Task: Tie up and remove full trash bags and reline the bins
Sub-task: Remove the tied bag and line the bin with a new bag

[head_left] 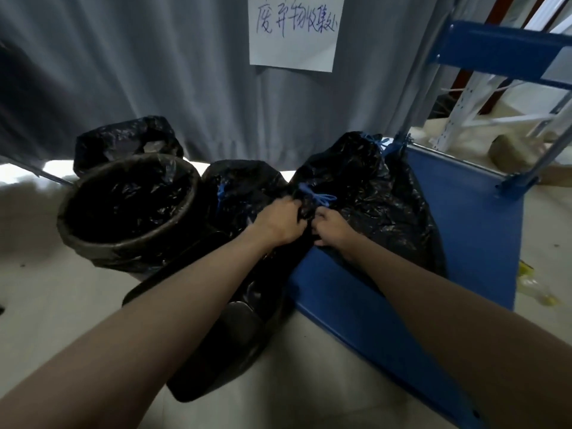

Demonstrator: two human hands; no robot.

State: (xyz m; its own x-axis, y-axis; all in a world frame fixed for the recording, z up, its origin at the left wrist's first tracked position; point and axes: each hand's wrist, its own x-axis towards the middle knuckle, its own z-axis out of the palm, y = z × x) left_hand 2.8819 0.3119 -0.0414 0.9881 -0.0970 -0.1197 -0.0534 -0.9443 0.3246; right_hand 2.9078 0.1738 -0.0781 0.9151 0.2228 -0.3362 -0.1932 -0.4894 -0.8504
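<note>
A full black trash bag (pixel 380 209) lies on a blue platform (pixel 470 218), its neck gathered and bound with a blue drawstring (pixel 318 198). My left hand (pixel 280 219) grips the bunched neck of this bag. My right hand (pixel 329 227) pinches the plastic just right of it, below the drawstring loops. To the left stands a round bin (pixel 77 218) lined with a black bag (pixel 130 202). Between bin and platform sits another tied black bag (pixel 244 181) with a blue tie.
A further black bag (pixel 123 140) sits behind the bin against a grey curtain (pixel 123 57) bearing a handwritten paper sign (pixel 295 29). Blue and white shelving posts (pixel 464 88) rise at the right. Black plastic (pixel 216 351) lies on the pale floor below my arms. Litter (pixel 532 286) lies at right.
</note>
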